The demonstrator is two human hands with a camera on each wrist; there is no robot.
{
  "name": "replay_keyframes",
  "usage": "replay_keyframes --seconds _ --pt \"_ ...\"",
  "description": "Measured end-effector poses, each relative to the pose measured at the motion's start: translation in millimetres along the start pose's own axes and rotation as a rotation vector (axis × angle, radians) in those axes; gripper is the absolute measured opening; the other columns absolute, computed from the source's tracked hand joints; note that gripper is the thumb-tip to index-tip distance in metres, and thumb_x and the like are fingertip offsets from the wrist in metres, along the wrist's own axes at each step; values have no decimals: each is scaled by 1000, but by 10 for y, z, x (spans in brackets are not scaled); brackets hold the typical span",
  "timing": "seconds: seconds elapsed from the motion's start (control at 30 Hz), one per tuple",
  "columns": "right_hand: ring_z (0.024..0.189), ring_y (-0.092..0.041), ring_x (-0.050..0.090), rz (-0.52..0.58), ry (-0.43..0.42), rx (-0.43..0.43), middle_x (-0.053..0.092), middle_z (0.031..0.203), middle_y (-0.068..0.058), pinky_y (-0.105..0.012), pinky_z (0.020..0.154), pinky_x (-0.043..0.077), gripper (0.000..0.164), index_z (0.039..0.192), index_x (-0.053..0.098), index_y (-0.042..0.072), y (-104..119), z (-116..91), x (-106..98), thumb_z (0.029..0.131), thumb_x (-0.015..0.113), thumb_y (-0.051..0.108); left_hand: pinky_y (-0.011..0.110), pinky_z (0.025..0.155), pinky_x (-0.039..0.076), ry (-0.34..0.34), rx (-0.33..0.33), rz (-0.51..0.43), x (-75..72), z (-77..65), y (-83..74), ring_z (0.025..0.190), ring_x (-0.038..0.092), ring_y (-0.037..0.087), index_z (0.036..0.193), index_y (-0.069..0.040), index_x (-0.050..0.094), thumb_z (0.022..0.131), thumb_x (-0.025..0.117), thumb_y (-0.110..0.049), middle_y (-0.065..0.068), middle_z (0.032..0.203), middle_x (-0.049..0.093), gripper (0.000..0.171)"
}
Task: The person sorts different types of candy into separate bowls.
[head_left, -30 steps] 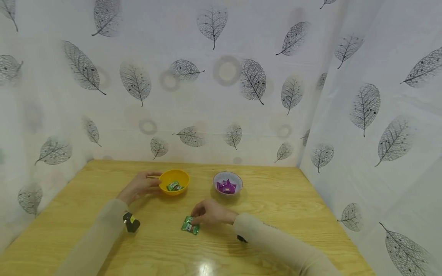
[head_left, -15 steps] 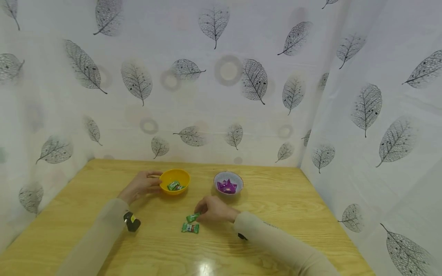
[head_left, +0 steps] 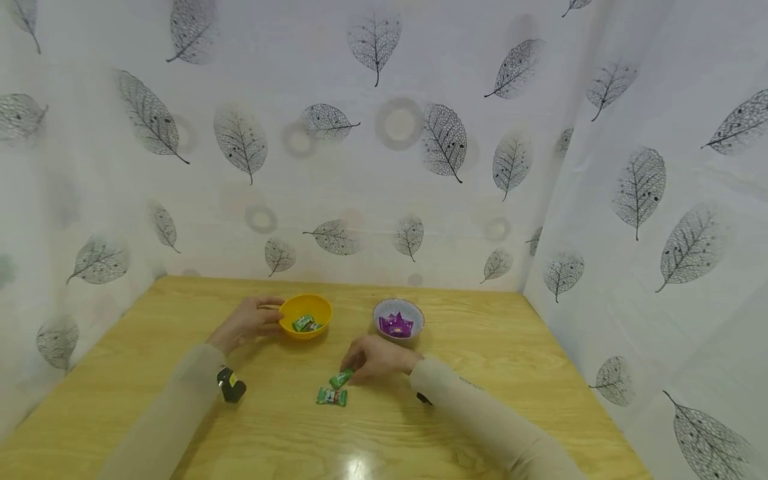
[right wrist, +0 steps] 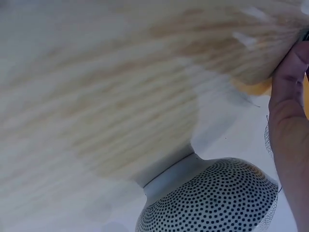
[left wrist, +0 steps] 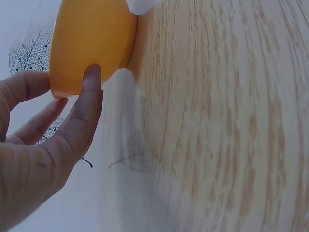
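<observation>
My left hand (head_left: 252,321) reaches along the left side of the yellow bowl (head_left: 306,306), its relaxed fingers touching the rim and outer wall; the left wrist view shows the fingertips (left wrist: 91,75) against the bowl. Several green-wrapped candies (head_left: 304,323) lie in that bowl. Just above the tabletop, my right hand (head_left: 377,357) pinches a green-wrapped candy (head_left: 341,379) between thumb and fingers; only a sliver shows at the edge of the right wrist view. Right in front of it, another green-wrapped candy (head_left: 332,397) lies flat on the table.
A patterned pale bowl (head_left: 399,309) with several purple-wrapped candies (head_left: 396,325) stands behind my right hand, its dotted outside (right wrist: 212,198) showing in the right wrist view. A leaf-print curtain (head_left: 384,180) borders the wooden table (head_left: 480,427) at the back and sides.
Two green candies that overlapped under my right fingers are now apart. One is held and has moved slightly back and right; the other stays on the table. My left hand stays at the bowl.
</observation>
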State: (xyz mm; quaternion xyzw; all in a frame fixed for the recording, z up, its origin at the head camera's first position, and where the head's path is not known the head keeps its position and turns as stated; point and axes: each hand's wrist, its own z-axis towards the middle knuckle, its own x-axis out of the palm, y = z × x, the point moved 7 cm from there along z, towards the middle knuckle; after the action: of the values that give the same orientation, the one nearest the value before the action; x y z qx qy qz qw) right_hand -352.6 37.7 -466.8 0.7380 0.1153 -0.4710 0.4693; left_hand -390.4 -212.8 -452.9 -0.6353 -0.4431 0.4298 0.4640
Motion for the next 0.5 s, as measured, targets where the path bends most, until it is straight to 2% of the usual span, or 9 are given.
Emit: replay_keyframes --seconds 0.2,0.4,0.5 --pt "82 1 58 -52 -6 -54 65 94 11 -15 76 52 18 101 75 18 56 37 -36 83 77 18 37 93 56 -1 11 -2 -17 16 -28 109 63 25 148 8 30 99 54 -6 33 149 32 56" --pt "79 2 59 -60 -3 -31 66 90 12 -14 73 52 16 97 75 16 55 28 -27 81 78 16 36 92 56 0 17 -3 -2 33 -4 105 65 20 147 9 30 98 54 -4 33 150 31 56" --pt "77 2 60 -45 -2 -27 68 88 13 -15 72 53 15 96 74 16 46 19 -17 81 77 16 36 93 56 -1 8 7 18 30 8 108 64 23 147 9 31 98 54 -5 32 150 32 56"
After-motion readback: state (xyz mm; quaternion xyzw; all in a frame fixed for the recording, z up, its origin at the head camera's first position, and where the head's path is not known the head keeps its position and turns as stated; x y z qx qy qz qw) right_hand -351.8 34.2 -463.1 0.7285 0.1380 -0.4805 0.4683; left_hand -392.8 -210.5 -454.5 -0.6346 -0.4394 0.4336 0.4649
